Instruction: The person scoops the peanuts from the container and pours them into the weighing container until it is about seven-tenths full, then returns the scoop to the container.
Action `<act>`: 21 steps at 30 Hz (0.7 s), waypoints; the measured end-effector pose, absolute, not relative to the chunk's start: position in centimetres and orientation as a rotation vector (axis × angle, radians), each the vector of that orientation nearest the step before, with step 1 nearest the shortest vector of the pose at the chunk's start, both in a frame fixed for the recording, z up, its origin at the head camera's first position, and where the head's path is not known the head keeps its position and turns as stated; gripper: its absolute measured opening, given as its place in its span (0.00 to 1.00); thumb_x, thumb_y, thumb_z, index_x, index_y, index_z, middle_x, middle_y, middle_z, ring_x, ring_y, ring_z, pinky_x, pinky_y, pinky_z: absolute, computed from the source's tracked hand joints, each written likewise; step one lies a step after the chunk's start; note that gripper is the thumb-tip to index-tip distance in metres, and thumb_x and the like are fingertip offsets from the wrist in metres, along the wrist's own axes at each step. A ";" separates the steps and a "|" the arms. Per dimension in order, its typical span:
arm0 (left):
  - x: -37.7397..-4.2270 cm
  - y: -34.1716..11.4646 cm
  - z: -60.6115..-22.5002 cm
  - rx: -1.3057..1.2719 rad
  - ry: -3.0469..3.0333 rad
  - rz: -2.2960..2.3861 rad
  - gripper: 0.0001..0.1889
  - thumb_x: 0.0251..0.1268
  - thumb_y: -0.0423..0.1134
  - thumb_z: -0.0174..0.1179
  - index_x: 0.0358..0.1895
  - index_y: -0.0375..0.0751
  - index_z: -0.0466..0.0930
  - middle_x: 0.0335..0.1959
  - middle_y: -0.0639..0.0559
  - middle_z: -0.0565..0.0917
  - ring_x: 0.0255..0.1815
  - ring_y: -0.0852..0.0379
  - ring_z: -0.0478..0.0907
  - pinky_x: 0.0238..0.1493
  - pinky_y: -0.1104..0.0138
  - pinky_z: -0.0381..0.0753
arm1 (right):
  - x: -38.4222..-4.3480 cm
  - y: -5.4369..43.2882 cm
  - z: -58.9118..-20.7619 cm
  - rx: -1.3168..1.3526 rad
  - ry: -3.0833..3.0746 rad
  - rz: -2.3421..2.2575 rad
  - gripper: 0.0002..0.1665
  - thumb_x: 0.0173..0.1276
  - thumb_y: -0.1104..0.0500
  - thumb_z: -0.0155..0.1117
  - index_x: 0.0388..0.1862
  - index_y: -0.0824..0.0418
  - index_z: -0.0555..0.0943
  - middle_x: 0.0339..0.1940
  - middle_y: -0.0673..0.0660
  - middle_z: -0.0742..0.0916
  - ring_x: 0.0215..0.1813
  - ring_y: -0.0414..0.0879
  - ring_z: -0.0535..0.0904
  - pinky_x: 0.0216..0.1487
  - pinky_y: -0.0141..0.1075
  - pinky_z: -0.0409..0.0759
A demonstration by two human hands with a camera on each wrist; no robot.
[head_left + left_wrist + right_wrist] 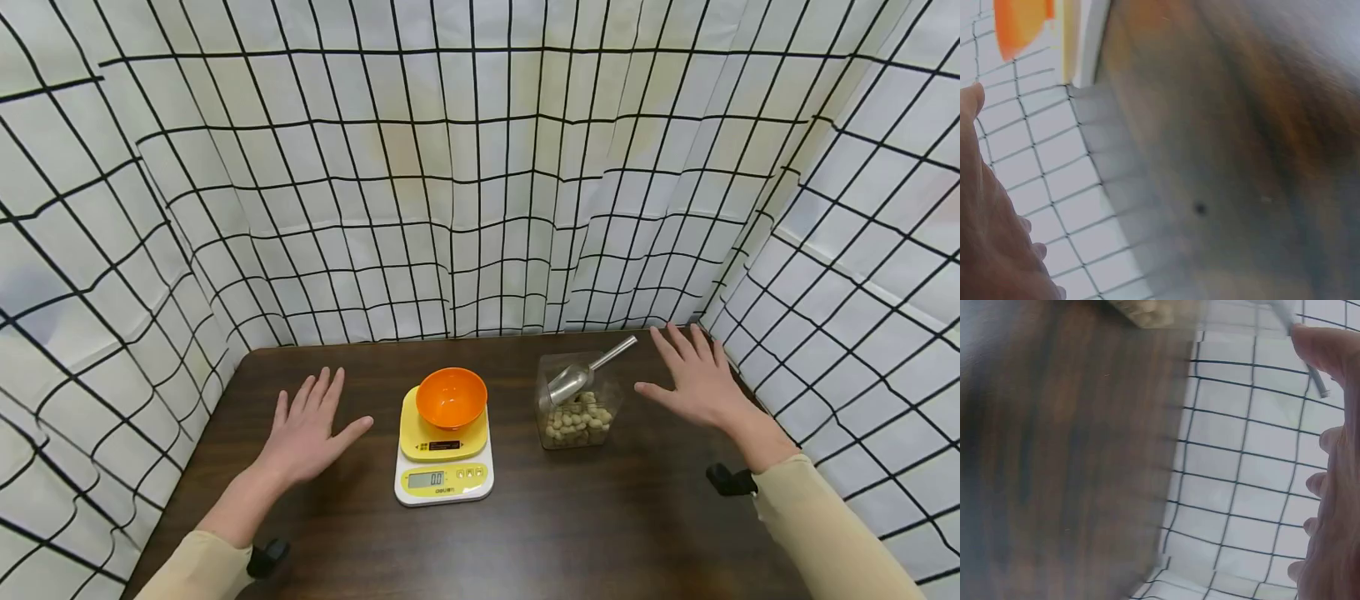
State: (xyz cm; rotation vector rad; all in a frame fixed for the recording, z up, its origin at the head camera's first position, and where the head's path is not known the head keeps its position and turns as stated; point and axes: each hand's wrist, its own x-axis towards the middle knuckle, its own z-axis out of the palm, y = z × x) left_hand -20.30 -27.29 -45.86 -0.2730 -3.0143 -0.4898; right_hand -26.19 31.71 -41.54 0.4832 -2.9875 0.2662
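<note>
My left hand [303,437] is spread flat with straight fingers, left of a yellow and white kitchen scale [444,479] whose display reads 0.0. On the scale's platform stands an orange bowl [452,398], its visible inside bare. To the right of the scale is a clear plastic container [551,371] partly filled with pale, nut-like pieces [581,421]. A metal scoop [573,383] leans in it, handle sticking out up and to the right. My right hand [697,379], fingers straight and spread, is just right of the container and holds nothing.
Everything stands on a dark brown wooden table [525,542]. White curtains with a black grid [480,167] enclose its back and both sides, close to the table edges. A black strap device [267,557] is on the left wrist, another [731,481] on the right.
</note>
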 end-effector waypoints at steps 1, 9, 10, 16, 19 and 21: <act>-20.3 -27.0 -45.5 -0.289 -3.016 -0.497 0.54 0.71 0.73 0.46 0.84 0.43 0.34 0.83 0.34 0.41 0.81 0.29 0.38 0.72 0.31 0.28 | -26.3 31.6 -41.2 0.491 -2.981 0.266 0.60 0.71 0.25 0.54 0.87 0.51 0.40 0.85 0.67 0.48 0.82 0.68 0.29 0.73 0.70 0.28; -20.2 -23.5 -42.8 -0.447 -2.991 -0.586 0.52 0.72 0.71 0.48 0.84 0.42 0.37 0.84 0.35 0.43 0.82 0.32 0.38 0.74 0.34 0.32 | -26.9 30.0 -38.8 0.610 -2.937 0.293 0.58 0.73 0.28 0.55 0.87 0.53 0.42 0.85 0.67 0.48 0.82 0.68 0.34 0.76 0.66 0.34; -20.2 -23.0 -42.5 -0.470 -2.986 -0.590 0.52 0.72 0.70 0.49 0.84 0.42 0.38 0.84 0.36 0.44 0.82 0.33 0.39 0.74 0.34 0.33 | -27.0 29.8 -38.6 0.632 -2.935 0.302 0.58 0.73 0.29 0.56 0.87 0.53 0.42 0.85 0.66 0.49 0.83 0.68 0.35 0.76 0.66 0.35; -20.1 -19.4 -41.2 -0.649 -2.953 -0.662 0.52 0.71 0.70 0.51 0.85 0.43 0.38 0.85 0.42 0.42 0.83 0.38 0.38 0.78 0.40 0.36 | -27.4 28.0 -37.5 0.739 -2.939 0.330 0.54 0.74 0.32 0.58 0.86 0.53 0.48 0.84 0.66 0.54 0.82 0.68 0.42 0.75 0.67 0.45; -20.0 -17.6 -40.7 -0.732 -2.942 -0.711 0.53 0.70 0.71 0.51 0.85 0.46 0.37 0.85 0.47 0.40 0.84 0.43 0.36 0.79 0.44 0.37 | -27.6 27.2 -37.3 0.790 -2.933 0.331 0.52 0.74 0.34 0.60 0.86 0.53 0.52 0.83 0.66 0.56 0.82 0.68 0.44 0.74 0.67 0.48; -19.9 -16.3 -40.3 -0.776 -2.939 -0.747 0.54 0.69 0.73 0.51 0.85 0.48 0.36 0.85 0.51 0.39 0.84 0.46 0.35 0.79 0.45 0.39 | -27.7 26.8 -37.3 0.826 -2.925 0.316 0.50 0.74 0.37 0.62 0.85 0.53 0.54 0.83 0.66 0.58 0.82 0.69 0.46 0.74 0.67 0.49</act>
